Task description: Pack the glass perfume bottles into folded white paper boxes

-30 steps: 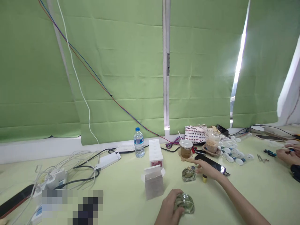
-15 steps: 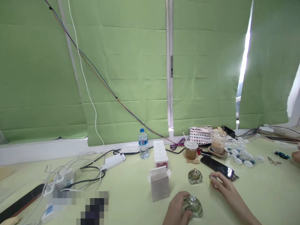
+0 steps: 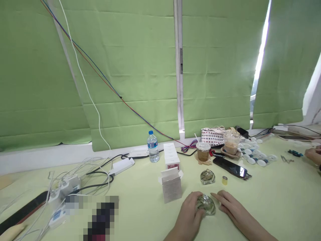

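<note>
A rounded clear glass bottle (image 3: 207, 205) with greenish liquid rests on the table, and my left hand (image 3: 190, 214) grips its left side. My right hand (image 3: 229, 206) is just right of that bottle, fingers extended toward its top; whether they touch is unclear. Behind them sits a second, smaller-looking glass bottle (image 3: 207, 176). A small gold-yellow cap (image 3: 224, 180) stands to its right, away from both hands. Left of the bottles is an upright white box (image 3: 171, 187) with its top flaps open.
Behind the open box lie stacked white boxes (image 3: 171, 154), near a water bottle (image 3: 153, 149). Cups, a black phone (image 3: 230, 167) and several small containers are at the right. Cables and a power strip (image 3: 60, 201) cover the left. Another person's hand (image 3: 313, 155) shows far right.
My right hand has let go of the small yellow cap, which now stands on the table, and has moved left and nearer to the front glass bottle. The view has shifted slightly.
</note>
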`<state>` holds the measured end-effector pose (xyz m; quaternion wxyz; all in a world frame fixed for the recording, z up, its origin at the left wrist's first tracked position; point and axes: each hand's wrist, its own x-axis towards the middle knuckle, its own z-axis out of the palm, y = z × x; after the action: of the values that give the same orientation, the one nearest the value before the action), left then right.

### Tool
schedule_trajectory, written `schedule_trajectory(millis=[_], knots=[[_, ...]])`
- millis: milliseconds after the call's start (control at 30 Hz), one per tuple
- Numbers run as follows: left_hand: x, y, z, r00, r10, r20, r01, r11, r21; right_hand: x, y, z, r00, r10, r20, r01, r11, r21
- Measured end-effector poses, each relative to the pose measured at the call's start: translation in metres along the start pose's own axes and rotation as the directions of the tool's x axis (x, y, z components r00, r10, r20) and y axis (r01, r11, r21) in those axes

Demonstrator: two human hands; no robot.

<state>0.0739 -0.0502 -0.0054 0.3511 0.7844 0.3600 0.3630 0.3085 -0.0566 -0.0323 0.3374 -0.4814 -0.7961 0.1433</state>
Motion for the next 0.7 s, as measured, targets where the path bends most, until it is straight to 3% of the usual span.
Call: schedule_trajectory(millis=[133,233,367,467,567,700], knots=[[-0.001,0.001,-0.001,1.0,-0.021,0.011,0.02,1.0,0.018,-0.005,0.019,-0.002,0.978,0.101,-0.182,-0.119,0.989,-0.088],[-0.002,-0.001,-0.001,1.0,-0.021,0.007,0.021,0.999,0.027,-0.007,0.029,-0.005,0.968,0.061,-0.244,-0.104,0.98,-0.171],[-0.002,-0.001,0.0,1.0,-0.016,-0.003,0.017,0.999,0.037,-0.012,0.021,0.001,0.96,-0.078,-0.27,-0.009,0.952,-0.305],[-0.002,0.001,-0.001,1.0,-0.012,-0.002,0.012,0.999,0.049,-0.018,0.012,0.013,0.976,-0.095,-0.198,0.021,0.938,-0.345],[-0.004,0.003,-0.002,1.0,0.004,0.009,-0.004,0.998,0.059,-0.02,0.007,0.023,0.989,-0.005,-0.15,-0.038,0.96,-0.279],[-0.005,0.005,-0.002,0.998,0.04,0.043,-0.044,0.994,0.096,-0.014,-0.005,0.019,0.982,0.144,-0.119,-0.144,0.99,0.016]])
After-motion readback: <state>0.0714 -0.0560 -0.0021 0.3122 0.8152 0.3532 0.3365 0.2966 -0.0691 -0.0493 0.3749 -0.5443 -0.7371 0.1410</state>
